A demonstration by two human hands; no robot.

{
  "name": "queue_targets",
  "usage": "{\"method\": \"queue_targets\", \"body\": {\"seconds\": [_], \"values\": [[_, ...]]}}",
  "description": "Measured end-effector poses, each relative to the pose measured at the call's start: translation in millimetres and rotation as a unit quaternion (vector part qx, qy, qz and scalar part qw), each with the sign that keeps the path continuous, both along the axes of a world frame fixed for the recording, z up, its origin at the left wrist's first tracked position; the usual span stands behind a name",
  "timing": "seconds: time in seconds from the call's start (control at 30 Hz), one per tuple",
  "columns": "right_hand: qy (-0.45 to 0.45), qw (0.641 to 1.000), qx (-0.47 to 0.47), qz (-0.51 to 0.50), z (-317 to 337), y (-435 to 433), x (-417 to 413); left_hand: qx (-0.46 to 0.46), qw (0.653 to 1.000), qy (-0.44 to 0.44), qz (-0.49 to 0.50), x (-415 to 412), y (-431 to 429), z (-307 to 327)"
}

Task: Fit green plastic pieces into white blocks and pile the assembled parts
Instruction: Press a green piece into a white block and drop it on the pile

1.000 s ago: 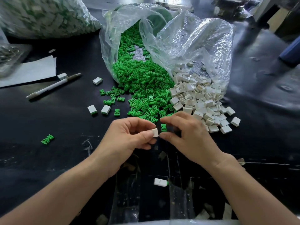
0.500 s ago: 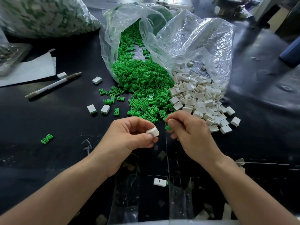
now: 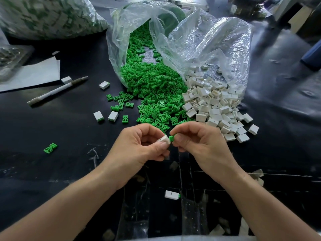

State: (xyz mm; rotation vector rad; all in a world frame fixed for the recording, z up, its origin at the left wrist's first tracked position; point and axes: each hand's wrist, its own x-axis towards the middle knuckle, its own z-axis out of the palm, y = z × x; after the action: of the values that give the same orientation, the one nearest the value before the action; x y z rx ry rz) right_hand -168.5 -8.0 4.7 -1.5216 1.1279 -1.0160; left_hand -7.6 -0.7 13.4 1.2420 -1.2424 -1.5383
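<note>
The left hand held a small white plastic block in a closed thumb-and-finger grip just above the black desk. The right hand, its grip likewise closed, pinched a small green plastic piece against the block's end, near the loose green pieces and white blocks spilling from clear plastic bags

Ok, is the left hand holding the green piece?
No, the left hand pinches a white block, while the green piece is pinched by the right hand.
</note>
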Motion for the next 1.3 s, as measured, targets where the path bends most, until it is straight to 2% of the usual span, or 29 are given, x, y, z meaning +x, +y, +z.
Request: {"method": "queue_targets", "body": {"seconds": [0.43,0.67,0.77,0.87,0.97,1.17,1.3], "values": [[0.013,1.000,0.008,0.004,-3,3,2,-0.059,0.995,-0.082,0.000,2,1,-5],[-0.008,0.999,0.033,0.010,-2,2,-2,-0.055,0.997,-0.045,-0.004,2,-1,-2],[0.072,0.997,0.026,0.023,-4,3,-2,-0.045,0.998,-0.046,-0.008,2,0,-1],[0.155,0.987,-0.026,0.027,-5,5,-2,0.004,0.999,-0.032,-0.029,0,1,0],[0.185,0.981,-0.050,0.028,-4,5,-1,0.034,0.998,-0.014,-0.041,0,1,1],[0.279,0.952,-0.088,0.086,2,9,-1,-0.024,0.995,-0.061,-0.075,5,1,-1],[0.390,0.900,-0.137,0.136,7,10,0,-0.077,0.981,-0.150,-0.093,5,3,-9]]}}
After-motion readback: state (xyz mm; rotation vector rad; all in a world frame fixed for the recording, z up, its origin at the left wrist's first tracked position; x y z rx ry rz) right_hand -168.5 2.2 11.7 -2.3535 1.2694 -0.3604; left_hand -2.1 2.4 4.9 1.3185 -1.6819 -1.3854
